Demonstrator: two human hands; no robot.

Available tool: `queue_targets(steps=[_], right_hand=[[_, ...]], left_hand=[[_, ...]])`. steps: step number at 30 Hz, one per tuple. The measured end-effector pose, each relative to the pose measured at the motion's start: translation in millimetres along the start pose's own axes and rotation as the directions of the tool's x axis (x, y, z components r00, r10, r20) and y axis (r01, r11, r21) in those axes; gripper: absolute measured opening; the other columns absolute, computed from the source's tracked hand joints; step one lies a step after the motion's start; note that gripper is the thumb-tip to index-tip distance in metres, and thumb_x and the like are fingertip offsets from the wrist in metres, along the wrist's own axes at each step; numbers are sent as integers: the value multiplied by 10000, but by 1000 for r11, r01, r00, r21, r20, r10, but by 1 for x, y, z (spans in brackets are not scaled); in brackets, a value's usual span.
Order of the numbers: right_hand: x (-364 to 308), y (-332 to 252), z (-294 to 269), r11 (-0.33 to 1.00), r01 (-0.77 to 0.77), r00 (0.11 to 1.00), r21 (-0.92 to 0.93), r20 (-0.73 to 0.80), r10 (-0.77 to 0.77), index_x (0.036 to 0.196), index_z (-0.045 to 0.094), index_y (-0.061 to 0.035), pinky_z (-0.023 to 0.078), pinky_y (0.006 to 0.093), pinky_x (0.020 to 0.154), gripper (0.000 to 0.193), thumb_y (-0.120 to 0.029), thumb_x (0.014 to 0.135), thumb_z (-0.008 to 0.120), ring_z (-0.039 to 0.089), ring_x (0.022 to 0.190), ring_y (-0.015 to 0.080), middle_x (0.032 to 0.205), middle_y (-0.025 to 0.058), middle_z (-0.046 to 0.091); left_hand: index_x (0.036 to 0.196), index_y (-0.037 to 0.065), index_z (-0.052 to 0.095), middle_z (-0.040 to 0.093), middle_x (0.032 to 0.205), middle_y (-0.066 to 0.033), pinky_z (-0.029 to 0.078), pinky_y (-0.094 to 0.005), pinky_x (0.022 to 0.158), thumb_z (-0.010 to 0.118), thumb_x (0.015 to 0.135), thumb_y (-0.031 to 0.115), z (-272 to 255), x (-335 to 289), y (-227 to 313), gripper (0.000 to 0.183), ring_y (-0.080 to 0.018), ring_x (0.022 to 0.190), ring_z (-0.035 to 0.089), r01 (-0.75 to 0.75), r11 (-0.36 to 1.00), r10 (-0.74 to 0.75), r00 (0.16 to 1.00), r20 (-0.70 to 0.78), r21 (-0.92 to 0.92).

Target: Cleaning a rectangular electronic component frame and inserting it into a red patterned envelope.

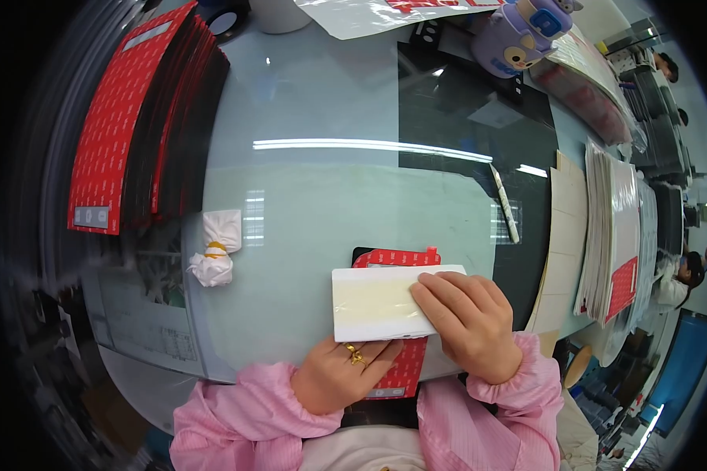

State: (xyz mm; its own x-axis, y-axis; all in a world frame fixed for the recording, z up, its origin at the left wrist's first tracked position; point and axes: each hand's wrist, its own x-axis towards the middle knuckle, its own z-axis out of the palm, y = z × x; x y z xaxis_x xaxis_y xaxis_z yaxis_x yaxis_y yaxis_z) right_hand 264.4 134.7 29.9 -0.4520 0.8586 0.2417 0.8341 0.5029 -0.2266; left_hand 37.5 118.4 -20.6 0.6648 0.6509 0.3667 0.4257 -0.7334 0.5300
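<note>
Both my hands are on a white rectangular block (375,304) with a cream, shiny top face. My right hand (473,320) wraps its right end, fingers lying on the top. At its near edge my left hand (346,372), wearing a gold ring, has its fingers tucked beneath, so the fingertips are hidden. Below the block lies a flat black piece covered with red printed film (407,364). A red tab sticks up at its far edge, and the block covers its middle. Whether the block touches the film, I cannot tell.
A white cloth bundle (217,250) tied with a yellow band lies to the left on the glass-topped table (306,212). Red-faced black panels (122,125) stand far left. A slim pen-like tool (505,206) lies right; beyond are stacked sheets (609,228) and a purple bottle (513,39).
</note>
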Motion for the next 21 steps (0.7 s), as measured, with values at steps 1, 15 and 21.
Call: queue_targets(steps=[1, 15, 21], right_hand=[[-1, 0, 0, 1000, -4, 1000, -3, -1, 4, 1162, 715, -31, 544, 389, 807, 439, -60, 726, 671, 695, 994, 273, 1140, 112, 720], [9, 3, 4, 999, -17, 1000, -34, 11, 17, 1169, 718, -48, 540, 380, 833, 423, -54, 749, 663, 693, 1006, 255, 1148, 98, 724], [18, 1, 2, 1000, 26, 999, -9, 29, -26, 1166, 720, -53, 539, 378, 832, 413, -73, 757, 664, 695, 995, 255, 1137, 84, 723]], left_hand=[[1061, 33, 751, 739, 1144, -91, 572, -340, 863, 684, 817, 76, 0, 1, 0, 257, -214, 1001, 714, 1, 1000, -1, 1000, -1, 11], [1006, 36, 759, 748, 1129, -89, 542, -338, 928, 682, 828, 103, -4, 6, 1, 205, -208, 1054, 715, 6, 999, -9, 999, 50, 50], [985, 68, 778, 756, 1088, -63, 555, -341, 892, 711, 810, 92, 0, 3, 4, 190, -215, 1033, 719, 45, 997, -45, 999, 0, 63]])
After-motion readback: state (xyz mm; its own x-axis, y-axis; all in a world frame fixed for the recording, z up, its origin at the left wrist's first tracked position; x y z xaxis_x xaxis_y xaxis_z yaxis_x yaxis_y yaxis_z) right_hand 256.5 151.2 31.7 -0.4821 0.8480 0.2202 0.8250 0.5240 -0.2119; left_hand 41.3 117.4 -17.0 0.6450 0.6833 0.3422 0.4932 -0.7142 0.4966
